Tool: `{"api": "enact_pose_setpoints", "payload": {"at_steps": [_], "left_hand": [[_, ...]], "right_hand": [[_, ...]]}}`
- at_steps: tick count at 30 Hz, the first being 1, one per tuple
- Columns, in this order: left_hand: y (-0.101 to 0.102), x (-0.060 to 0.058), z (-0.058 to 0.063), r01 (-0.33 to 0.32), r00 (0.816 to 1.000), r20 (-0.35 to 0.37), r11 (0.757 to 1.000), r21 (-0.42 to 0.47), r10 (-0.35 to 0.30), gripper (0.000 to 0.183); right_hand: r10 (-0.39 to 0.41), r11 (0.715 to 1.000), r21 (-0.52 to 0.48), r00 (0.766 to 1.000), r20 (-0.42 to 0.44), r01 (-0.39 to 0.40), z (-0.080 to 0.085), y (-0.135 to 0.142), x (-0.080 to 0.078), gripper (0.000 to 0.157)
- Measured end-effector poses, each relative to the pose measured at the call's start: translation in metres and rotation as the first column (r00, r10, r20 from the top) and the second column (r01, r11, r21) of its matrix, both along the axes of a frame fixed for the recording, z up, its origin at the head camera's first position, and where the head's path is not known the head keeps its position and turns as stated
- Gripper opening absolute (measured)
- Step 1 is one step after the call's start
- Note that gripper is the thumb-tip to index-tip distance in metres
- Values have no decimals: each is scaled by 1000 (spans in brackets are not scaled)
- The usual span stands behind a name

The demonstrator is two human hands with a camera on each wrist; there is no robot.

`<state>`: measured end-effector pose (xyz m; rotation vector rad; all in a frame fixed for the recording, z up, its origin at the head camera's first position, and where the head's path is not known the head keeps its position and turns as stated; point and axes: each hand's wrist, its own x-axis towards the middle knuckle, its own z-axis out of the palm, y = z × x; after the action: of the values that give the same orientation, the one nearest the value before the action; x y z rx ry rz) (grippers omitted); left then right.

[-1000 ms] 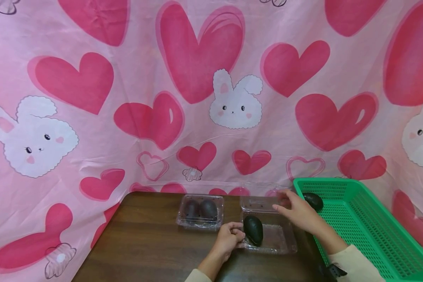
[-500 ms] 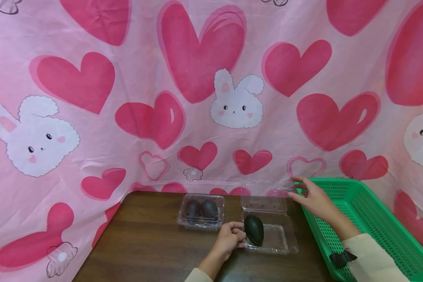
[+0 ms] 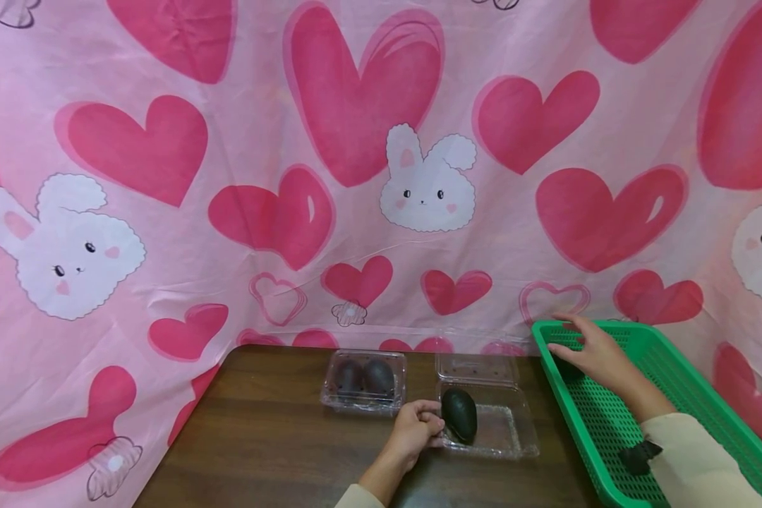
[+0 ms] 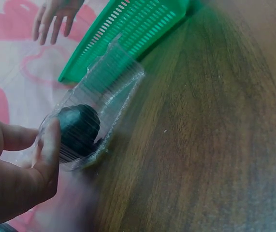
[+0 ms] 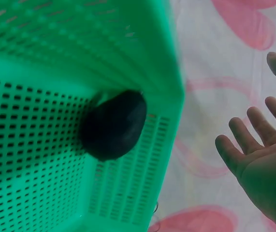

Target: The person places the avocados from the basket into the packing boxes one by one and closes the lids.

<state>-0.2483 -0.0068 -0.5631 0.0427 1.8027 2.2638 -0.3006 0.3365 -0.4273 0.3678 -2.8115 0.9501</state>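
Observation:
My left hand (image 3: 415, 430) pinches the left edge of an open clear plastic clamshell box (image 3: 498, 430), thumb and fingers on its rim in the left wrist view. One dark avocado (image 3: 459, 416) lies in the box's left half, and the lid (image 3: 476, 367) is folded back behind. My right hand (image 3: 600, 356) hovers over the far left end of a green basket (image 3: 692, 381), fingers spread and holding nothing. Inside that basket a second avocado (image 5: 113, 125) rests in the corner, apart from the hand and partly hidden by it in the head view.
A closed clear box (image 3: 363, 381) with two dark avocados stands to the left on the brown wooden table (image 3: 279, 437). Behind the table hangs a pink cloth (image 3: 355, 233) printed with hearts and rabbits. The basket's raised walls stand along the right side.
My right hand has moved right, from beside the folded-back lid to over the green basket. The left hand stays at the box's edge, and the avocado in the box has not moved.

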Motion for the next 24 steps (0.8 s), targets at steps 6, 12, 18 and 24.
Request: {"api": "enact_pose_setpoints", "payload": {"at_steps": [6,12,18,24], "left_hand": [[2,-1,-1,-13,1000,10,1000,-11,13,31],[2,-1,0,-12,1000,18,1000,-10,12,31],[1,-1,0,-10,1000,22,1000,-18,10,31],[1,-1,2,-13,1000,24,999,-31,13,31]], "right_hand": [[-29,998,51,999,35,28,-9,17,-9,79],[-70,994,90,993,95,62,-19,29,-14,84],[-72,994,97,989,131,59,-26,35,-19,81],[-50,994,106,987,154,33,-40,43,-28,80]]}}
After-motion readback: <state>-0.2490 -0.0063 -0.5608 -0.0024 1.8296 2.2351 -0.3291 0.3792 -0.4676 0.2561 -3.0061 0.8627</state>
